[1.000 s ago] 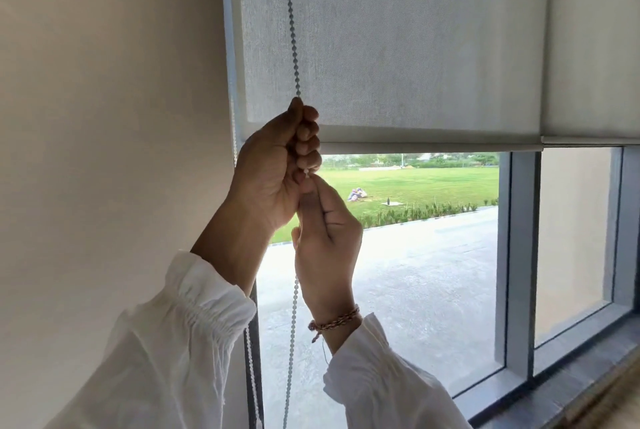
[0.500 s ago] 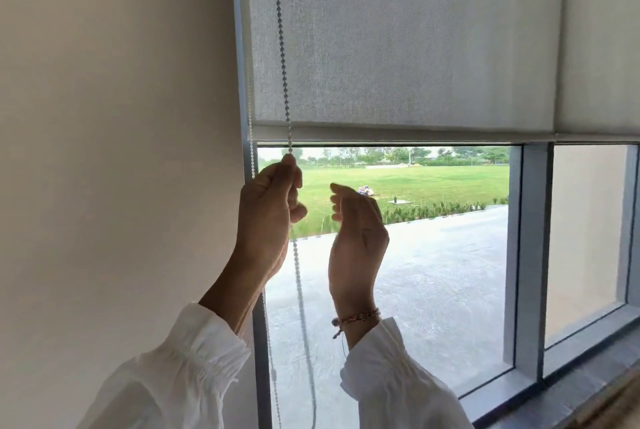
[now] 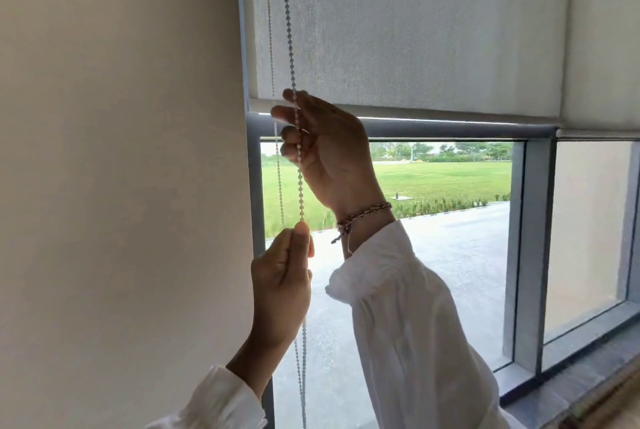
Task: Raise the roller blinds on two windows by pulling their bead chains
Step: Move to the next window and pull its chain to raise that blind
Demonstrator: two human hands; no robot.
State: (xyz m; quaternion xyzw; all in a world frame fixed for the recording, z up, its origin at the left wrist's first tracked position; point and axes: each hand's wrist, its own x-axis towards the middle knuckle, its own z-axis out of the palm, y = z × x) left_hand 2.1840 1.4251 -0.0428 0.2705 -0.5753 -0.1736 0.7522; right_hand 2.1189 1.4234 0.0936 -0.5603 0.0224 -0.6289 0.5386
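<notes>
The person stood close to the window, both arms raised in loose white sleeves. The right hand was the higher one, up at the level of the roller blind's bottom bar, palm turned toward the wall on the left, its fingers curled loosely around the front strand of the bead chain. I could not tell whether it had truly closed on the chain or was only gathering it. A braided bracelet circled that wrist.

Lower down, directly beneath, the left hand was closed in a fist, pinching the same strand between thumb and forefinger at its top. The chain ran taut between the two hands and hung on below the left fist. A thinner back strand of the loop dropped just to the left of it, beside the grey window frame.

The grey fabric blind covered the upper part of the pane, its bar sitting just over the frame's top rail. A second blind to the right hung slightly lower. Through the glass were a green lawn and wet pavement.
</notes>
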